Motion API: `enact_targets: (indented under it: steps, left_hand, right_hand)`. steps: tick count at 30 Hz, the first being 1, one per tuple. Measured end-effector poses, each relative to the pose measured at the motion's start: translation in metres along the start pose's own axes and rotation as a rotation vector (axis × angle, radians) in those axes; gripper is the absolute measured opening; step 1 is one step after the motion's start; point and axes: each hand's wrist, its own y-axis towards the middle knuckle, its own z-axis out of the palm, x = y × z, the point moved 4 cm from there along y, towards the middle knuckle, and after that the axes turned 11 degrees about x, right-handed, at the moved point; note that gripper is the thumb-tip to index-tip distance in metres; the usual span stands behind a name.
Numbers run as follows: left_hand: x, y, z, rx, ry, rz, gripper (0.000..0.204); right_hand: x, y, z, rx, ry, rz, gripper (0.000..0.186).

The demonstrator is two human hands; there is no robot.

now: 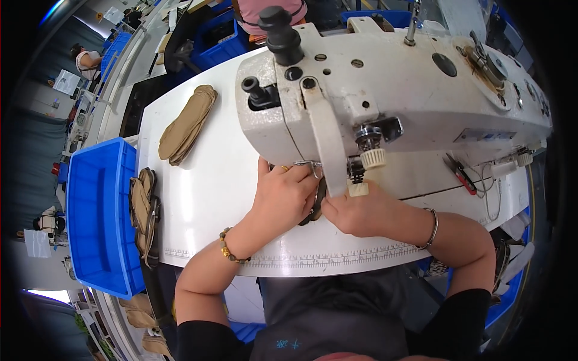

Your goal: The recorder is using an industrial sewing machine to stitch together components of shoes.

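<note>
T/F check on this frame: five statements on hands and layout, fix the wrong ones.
1. The left hand and right hand are at a small dark piece by the white metal sewing machine. True.
2. A blue rectangular plastic bin is at the white tabletop's left side. True.
3. The elongated tan stack is inside the bin. False: the stack lies on the tabletop.
4. Red-handled snips lie right of both hands. True.
5. The silver metal bangle is on the left wrist. False: the bangle is on the right.
</note>
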Motion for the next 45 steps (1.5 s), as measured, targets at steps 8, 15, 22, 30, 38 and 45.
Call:
enact_targets:
  steps: [8, 15, 22, 30, 38, 45]
  left_hand:
    - [-0.018, -0.019, -0.012, -0.079, 0.153, 0.095, 0.024]
    - [-0.013, -0.015, -0.01, -0.061, -0.031, 0.121, 0.026]
    - [-0.01, -0.01, -0.011, -0.046, -0.034, 0.14, 0.025]
    - [0.017, 0.01, -0.009, -0.216, -0.101, 0.202, 0.012]
    - [-0.004, 0.001, -0.036, 0.061, 0.016, 0.078, 0.02]
    - [-0.007, -0.006, -0.028, 0.093, 0.256, 0.095, 0.024]
  right_hand:
    - [0.014, -0.009, -0.005, 0.065, -0.078, 0.005, 0.012]
    - [0.024, -0.012, 0.0, -0.012, -0.02, -0.072, 0.023]
    - [0.025, -0.012, 0.003, 0.014, -0.048, -0.04, 0.024]
    - [0.006, -0.004, 0.005, 0.032, -0.014, 0.042, 0.023]
    - [0.001, -0.005, 0.009, -0.006, 0.056, 0.091, 0.033]
    - [0.002, -0.004, 0.01, -0.003, 0.078, 0.129, 0.012]
